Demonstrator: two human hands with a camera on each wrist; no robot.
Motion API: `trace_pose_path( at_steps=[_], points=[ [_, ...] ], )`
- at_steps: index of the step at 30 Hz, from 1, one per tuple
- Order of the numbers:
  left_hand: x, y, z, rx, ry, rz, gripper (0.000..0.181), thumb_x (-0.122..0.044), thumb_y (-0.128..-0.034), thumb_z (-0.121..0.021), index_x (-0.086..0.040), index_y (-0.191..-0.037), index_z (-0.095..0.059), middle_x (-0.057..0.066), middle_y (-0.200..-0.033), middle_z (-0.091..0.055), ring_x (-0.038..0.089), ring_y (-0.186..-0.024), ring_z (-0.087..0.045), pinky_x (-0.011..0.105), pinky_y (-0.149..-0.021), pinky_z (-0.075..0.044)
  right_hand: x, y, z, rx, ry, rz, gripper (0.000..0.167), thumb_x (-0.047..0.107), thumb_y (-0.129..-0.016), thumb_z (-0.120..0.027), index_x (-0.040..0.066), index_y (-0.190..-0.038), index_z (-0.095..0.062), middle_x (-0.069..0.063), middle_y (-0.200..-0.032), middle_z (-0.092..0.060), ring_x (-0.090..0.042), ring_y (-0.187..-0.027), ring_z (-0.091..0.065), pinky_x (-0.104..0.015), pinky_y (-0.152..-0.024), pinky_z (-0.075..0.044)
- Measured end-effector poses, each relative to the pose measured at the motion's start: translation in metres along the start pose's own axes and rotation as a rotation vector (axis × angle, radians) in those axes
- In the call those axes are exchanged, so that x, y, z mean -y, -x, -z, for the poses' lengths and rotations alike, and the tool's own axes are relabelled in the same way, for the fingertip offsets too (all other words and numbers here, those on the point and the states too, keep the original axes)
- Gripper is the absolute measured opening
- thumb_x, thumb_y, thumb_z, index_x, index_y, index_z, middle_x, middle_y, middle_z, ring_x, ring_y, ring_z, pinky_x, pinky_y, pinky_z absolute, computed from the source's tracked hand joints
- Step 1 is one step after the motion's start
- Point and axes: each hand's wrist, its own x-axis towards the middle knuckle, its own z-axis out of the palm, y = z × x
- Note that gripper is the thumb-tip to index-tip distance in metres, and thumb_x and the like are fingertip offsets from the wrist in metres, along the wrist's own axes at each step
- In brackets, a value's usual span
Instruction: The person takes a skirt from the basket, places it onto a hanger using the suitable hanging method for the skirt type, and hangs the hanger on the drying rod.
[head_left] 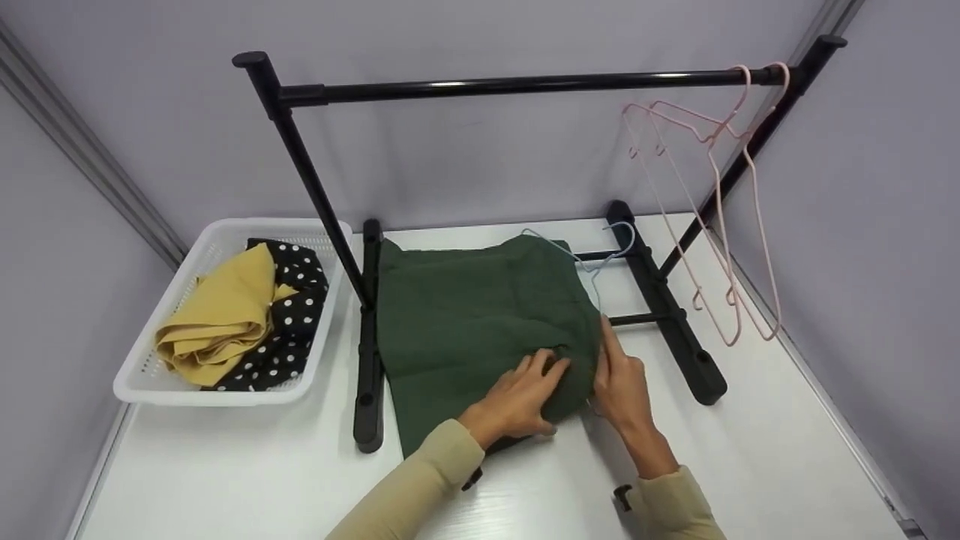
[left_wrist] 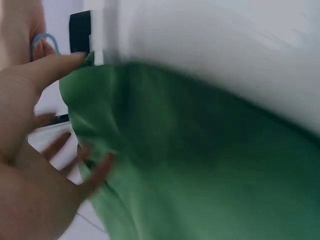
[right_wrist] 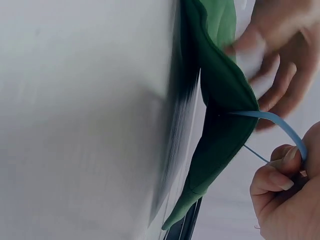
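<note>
A dark green garment (head_left: 465,315) lies spread over the base of the black rack, its exact kind unclear. My left hand (head_left: 517,397) rests on the garment near its right edge, fingers spread and blurred in the left wrist view. A light blue hanger (right_wrist: 272,117) goes into the garment's open edge, so part of it is hidden by cloth. Curled fingers of my right hand (head_left: 624,386) grip the hanger just outside that edge. The hanger's hook (head_left: 632,236) points away from me, over the rack's base.
The black rack (head_left: 487,86) stands over the white table (head_left: 240,472). Two pink hangers (head_left: 718,195) hang at its right end. On the left, a white basket (head_left: 135,379) holds a yellow cloth (head_left: 225,307) and a black polka-dot cloth (head_left: 300,300).
</note>
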Motion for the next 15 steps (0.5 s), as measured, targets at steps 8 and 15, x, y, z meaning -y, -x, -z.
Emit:
trace_pose_path(
  at_steps=[8,15],
  points=[
    [-0.001,0.008,-0.008,0.044,-0.299,0.082,0.05,-0.034,-0.0965,-0.07,-0.012,-0.14,-0.057,0.01,-0.137,-0.053,0.027,-0.123,-0.053,0.048,-0.094,-0.053,-0.004,0.001,-0.001,-0.027,-0.01,0.014,0.05,-0.003,-0.104,-0.05,0.0,-0.153,-0.043,-0.014,-0.057,-0.058,-0.014,-0.048,-0.047,-0.037,-0.051,-0.045],
    [0.003,0.005,-0.007,-0.016,-0.213,0.105,0.026,-0.018,-0.0989,-0.067,-0.011,-0.124,-0.068,0.009,-0.118,-0.067,0.03,-0.11,-0.062,0.051,-0.087,-0.056,-0.004,0.002,-0.007,-0.022,-0.012,0.0,0.051,-0.001,-0.105,-0.049,0.002,-0.155,-0.041,-0.018,-0.064,-0.063,-0.014,-0.05,-0.047,-0.037,-0.053,-0.046]
  ],
)
